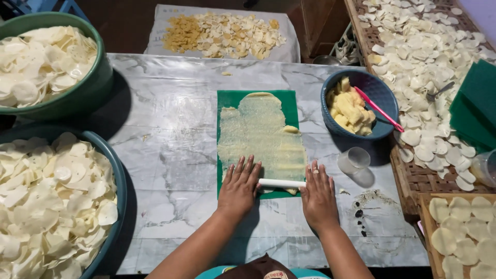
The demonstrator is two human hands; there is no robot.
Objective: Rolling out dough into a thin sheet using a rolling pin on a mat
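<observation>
Head view, looking straight down: both hands lie flat, palms down, on a white rolling pin point(281, 183) at the near edge of a green mat point(227, 98). Left hand point(239, 187) covers the pin's left end, fingers extended and spread. Right hand point(319, 197) covers the right end in the same posture. Neither hand is clenched; each presses on the pin with an open palm rather than gripping it.

A thin, pale yellow dough sheet point(258, 132) is spread over most of the mat, with ragged edges and a thicker fold near its right side. The mat rests on the marble-patterned bench point(170, 155).

Step in hand, as judged: rolling the dough thin, pin at the near end of its stroke. The next move calls for even downward pressure from both palms and a straight push away from the body, keeping the pin square to the mat.

Adjacent items:
- blue bowl point(382, 90) holding yellow dough lumps and a pink spatula point(380, 109), right of the mat;
- clear cup point(354, 161), near the right hand;
- two green basins point(98, 85) of pale round discs, left side.
</observation>
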